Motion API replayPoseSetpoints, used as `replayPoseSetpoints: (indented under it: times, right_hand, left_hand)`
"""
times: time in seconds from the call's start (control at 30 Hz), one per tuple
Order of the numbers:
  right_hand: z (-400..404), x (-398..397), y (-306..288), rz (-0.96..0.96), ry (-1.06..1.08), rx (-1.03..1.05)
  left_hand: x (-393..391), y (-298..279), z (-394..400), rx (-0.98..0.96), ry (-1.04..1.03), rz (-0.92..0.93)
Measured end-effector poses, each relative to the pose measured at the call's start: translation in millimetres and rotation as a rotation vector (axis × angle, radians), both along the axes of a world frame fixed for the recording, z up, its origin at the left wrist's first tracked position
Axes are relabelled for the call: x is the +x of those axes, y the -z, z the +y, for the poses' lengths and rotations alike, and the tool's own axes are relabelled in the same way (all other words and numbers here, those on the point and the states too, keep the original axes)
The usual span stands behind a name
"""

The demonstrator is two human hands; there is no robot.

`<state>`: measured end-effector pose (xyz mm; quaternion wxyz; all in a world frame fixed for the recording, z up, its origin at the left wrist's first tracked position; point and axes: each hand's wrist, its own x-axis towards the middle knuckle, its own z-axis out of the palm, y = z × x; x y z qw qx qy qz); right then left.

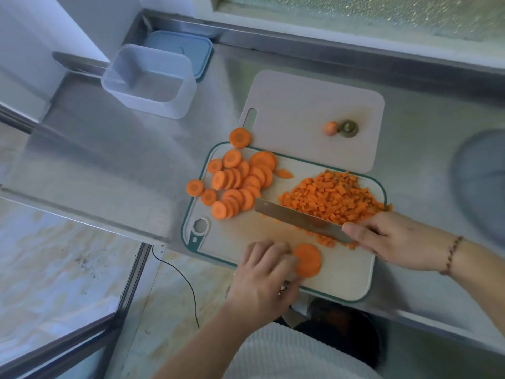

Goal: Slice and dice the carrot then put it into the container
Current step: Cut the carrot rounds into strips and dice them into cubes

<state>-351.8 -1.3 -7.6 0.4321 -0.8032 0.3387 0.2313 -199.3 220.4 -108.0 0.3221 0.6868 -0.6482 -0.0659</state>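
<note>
A round carrot slice (308,260) lies flat on the near part of the green-rimmed cutting board (344,283), and the left hand (263,280) holds it at its left edge, the grip curled with fingertips on the slice. Just beyond it, the right hand (393,239) has its grip clenched round the handle of a broad knife (297,218), whose blade runs leftward and slightly far across the middle of the board; whether the edge touches the board cannot be told. A beaded bracelet (452,254) sits on the right wrist.

On the far side of the blade, to the right, is a heap of diced carrot (333,196), with a few cubes scattered under and near the blade. To the left is a pile of overlapping uncut carrot slices (240,181); one slice (195,187) lies over the board's left rim and another (240,137) sits just past its far rim.

A second, plain cutting board (300,105) lies farther back, partly under the first, carrying the carrot tip (330,128) and the greenish stem end (347,129) side by side.

At the far left of the steel tabletop (109,160) stands the clear container (149,80), open with nothing in it, and its blue lid (188,50) lies just behind it.
</note>
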Motion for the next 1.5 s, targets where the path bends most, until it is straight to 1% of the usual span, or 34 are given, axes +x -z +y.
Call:
replayPoseSetpoints:
  times: [0.07, 0.13, 0.27, 0.37, 0.5, 0.7, 0.87, 1.0, 1.13, 1.27, 1.37, 1.5]
  right_hand:
    - [4, -8, -1, -0.018, 0.054, 0.016]
    - [9, -19, -1, -0.021, 0.101, 0.007]
    - [18, -40, 0, -0.027, 0.148, -0.008]
    - [32, -49, 4, -0.048, 0.168, -0.049]
    - [54, -45, 9, -0.075, 0.162, -0.087]
    - [64, -42, 18, -0.073, 0.146, -0.106]
    - [73, -45, 17, -0.091, 0.112, -0.116]
    - [82, -49, 12, -0.077, 0.116, -0.127]
    - [85, -52, 15, -0.020, 0.103, -0.123]
    - [79, -35, 14, 0.056, 0.066, -0.167]
    - [75, -24, 14, 0.038, 0.040, -0.180]
    - [79, -33, 10, -0.001, 0.048, -0.162]
  left_hand:
    - [-15, -1, -15, 0.135, -0.010, -0.066]
    - [-23, -3, -27, 0.202, -0.015, -0.121]
    - [-25, -1, -28, 0.123, 0.052, -0.140]
    - [-11, 5, -19, 0.076, 0.085, -0.188]
    - [8, 2, -15, 0.050, 0.010, -0.157]
    - [-7, 3, -8, 0.034, -0.113, 0.002]
    - [-7, 6, -2, -0.019, -0.122, -0.050]
    - [-6, 3, -5, -0.016, -0.099, -0.048]
    - [-7, 5, -5, -0.019, -0.088, -0.044]
    - [-6, 7, -6, -0.014, -0.080, -0.038]
    - [-5, 6, -6, -0.003, -0.057, -0.048]
    - [1, 2, -4, -0.012, -0.065, -0.044]
